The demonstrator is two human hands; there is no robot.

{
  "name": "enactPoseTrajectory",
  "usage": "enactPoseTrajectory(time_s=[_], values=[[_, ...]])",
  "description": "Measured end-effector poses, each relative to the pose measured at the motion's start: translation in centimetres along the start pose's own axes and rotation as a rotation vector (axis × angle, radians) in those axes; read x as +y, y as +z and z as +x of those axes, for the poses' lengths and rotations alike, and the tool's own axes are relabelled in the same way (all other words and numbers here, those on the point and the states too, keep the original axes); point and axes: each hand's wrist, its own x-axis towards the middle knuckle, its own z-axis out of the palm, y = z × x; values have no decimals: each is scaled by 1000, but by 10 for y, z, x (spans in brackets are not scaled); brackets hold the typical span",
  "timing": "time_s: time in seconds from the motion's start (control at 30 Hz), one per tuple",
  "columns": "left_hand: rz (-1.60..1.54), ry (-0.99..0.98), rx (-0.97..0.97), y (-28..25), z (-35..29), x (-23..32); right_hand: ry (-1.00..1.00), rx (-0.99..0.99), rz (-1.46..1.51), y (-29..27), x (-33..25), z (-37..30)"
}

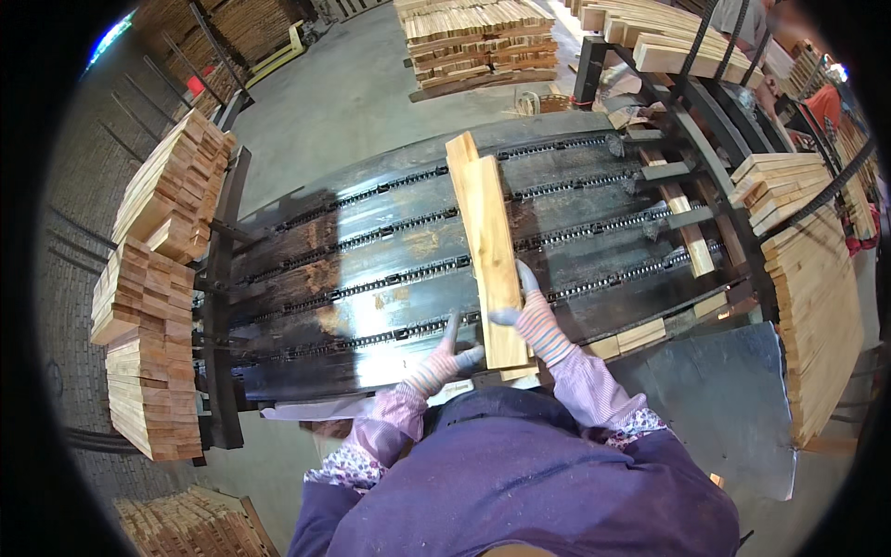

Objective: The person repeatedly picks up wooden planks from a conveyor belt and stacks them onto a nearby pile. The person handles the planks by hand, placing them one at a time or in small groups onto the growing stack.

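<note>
A pale wooden board (494, 241) lies lengthwise away from me across the chain conveyor (390, 249). Under it is a second wooden board (459, 153), its far end sticking out to the left. My right hand (538, 323), in a striped glove, grips the near right edge of the upper board. Its thumb rests on top and one finger stretches along the side; the other fingers are partly hidden. Left of the board's near end, my left hand (444, 362) is open, forefinger and thumb spread, the thumb close to the board's edge. Nothing shows in it.
Stacked wooden blocks (153, 288) stand along the left rack. On the right are a tall pile of boards (815, 306) and a grey metal sheet (710, 390). A large timber stack (478, 46) stands beyond the conveyor. Another person (742, 23) is at the far right.
</note>
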Motion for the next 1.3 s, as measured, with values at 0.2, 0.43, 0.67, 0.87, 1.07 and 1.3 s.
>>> enactPoseTrajectory(time_s=[0.2, 0.43, 0.67, 0.87, 1.07, 1.3], values=[[-140, -139, 77, 5, -22, -45, 238, 39, -1219, 38, -24, -2], [-216, -54, 174, -47, -66, -56, 199, 64, -852, 54, -39, 0], [-31, -49, 300, -115, -133, -100, -300, -94, 129, 108, -162, -27], [-259, 27, 400, -174, -184, -172, -696, -462, 223, 243, -304, -39], [-193, 97, 464, -219, -213, -234, -1137, -588, -33, 437, -455, -45], [-351, -6, 496, -264, -247, -288, -1136, -521, -1103, 583, -512, -72]])
